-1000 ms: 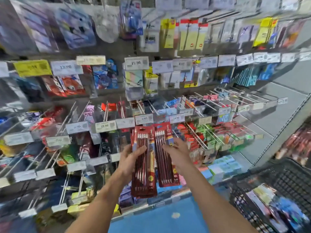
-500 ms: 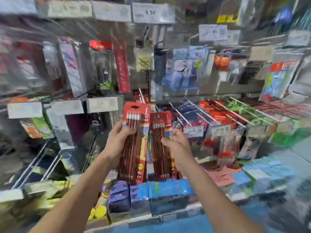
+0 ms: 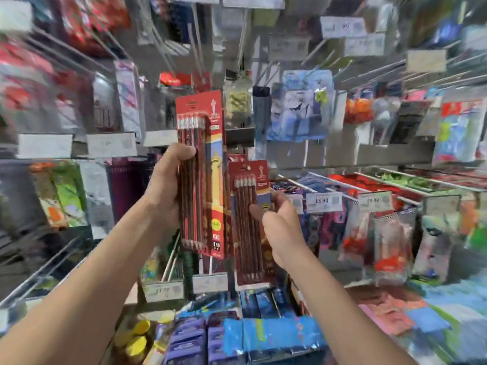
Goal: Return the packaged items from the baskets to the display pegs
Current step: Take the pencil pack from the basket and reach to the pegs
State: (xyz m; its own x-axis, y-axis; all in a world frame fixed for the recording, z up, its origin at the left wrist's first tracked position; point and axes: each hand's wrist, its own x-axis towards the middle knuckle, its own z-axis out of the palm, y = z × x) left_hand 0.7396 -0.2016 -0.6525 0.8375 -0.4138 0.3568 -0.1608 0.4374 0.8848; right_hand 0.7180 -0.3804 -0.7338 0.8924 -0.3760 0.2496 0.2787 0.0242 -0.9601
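Your left grip (image 3: 168, 185) clasps one pencil pack (image 3: 203, 167) upright and raised, your right grip (image 3: 284, 230) pinches a second pack (image 3: 249, 222) lower beside it, headers up, likely so each can slide onto the display pegs (image 3: 300, 183).

Shop aisle, heavy motion blur; grey display wall (image 3: 290, 152) fills the view; metal pegs (image 3: 303, 183) jut out in rows, white price labels (image 3: 323, 201) at their tips; blurred hanging packets (image 3: 297, 106) all over; blue packs (image 3: 271, 335) along bottom edge of the wall; lighting even, bright.
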